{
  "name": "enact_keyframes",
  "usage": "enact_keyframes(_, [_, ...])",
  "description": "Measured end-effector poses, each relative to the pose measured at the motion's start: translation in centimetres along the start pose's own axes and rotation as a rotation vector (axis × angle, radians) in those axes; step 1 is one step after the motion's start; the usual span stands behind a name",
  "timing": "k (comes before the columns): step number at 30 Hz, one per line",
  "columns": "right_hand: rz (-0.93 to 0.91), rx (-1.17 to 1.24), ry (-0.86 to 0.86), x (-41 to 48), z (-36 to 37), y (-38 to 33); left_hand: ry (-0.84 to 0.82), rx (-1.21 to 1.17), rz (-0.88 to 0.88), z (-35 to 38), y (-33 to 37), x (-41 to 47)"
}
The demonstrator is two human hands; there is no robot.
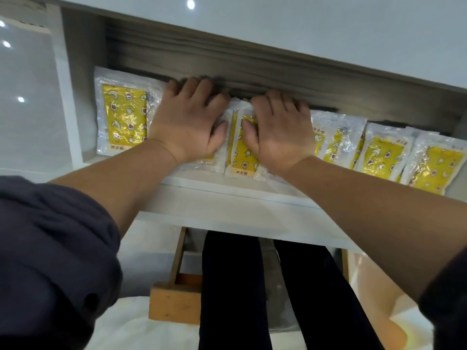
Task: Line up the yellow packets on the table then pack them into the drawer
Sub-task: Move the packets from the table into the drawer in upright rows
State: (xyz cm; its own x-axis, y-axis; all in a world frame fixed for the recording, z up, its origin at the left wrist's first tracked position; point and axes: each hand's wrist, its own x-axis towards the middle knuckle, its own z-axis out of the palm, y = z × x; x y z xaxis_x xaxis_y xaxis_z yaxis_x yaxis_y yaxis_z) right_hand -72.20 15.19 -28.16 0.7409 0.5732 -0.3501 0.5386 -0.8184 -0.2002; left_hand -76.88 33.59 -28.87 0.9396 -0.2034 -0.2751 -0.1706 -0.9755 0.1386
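Note:
Several yellow packets in clear wrappers lie in a row inside the open drawer point(227, 195). One packet point(123, 117) lies flat at the far left. My left hand point(188, 117) presses palm down on a packet beside it, fingers reaching toward the drawer's back. My right hand point(278, 130) presses flat on the middle packet point(241, 150), its thumb on the yellow print. To the right, more packets point(379, 152) overlap one another, the last one point(434, 168) at the right edge of view.
The white tabletop point(303, 26) overhangs the drawer's grey wood-grain back wall point(252, 72). The drawer's left white side point(65, 97) stands beside the far-left packet. Below are my dark-trousered legs point(252, 286) and a wooden stool frame point(174, 299).

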Motion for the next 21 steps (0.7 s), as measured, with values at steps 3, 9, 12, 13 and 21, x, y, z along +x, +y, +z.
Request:
enact_keyframes(3, [0.009,0.004,-0.017,-0.2,-0.1,-0.1,-0.022,0.017,-0.027,-0.3,0.2,-0.1])
enact_keyframes(9, [-0.026,0.126,-0.055,-1.2,-1.9,0.8,-0.068,0.030,-0.106,-1.9,1.0,-0.5])
enact_keyframes(12, [-0.035,0.110,-0.043,-2.6,-3.2,3.0,-0.014,0.007,-0.181,-2.9,2.2,-0.7])
enact_keyframes(13, [-0.011,0.104,-0.053,-3.0,-3.6,4.0,0.003,-0.014,-0.198,-3.3,2.8,-0.5])
enact_keyframes(21, [0.209,0.100,-0.076,-4.7,-2.2,8.7,-0.088,-0.093,-0.069,-2.5,8.1,4.0])
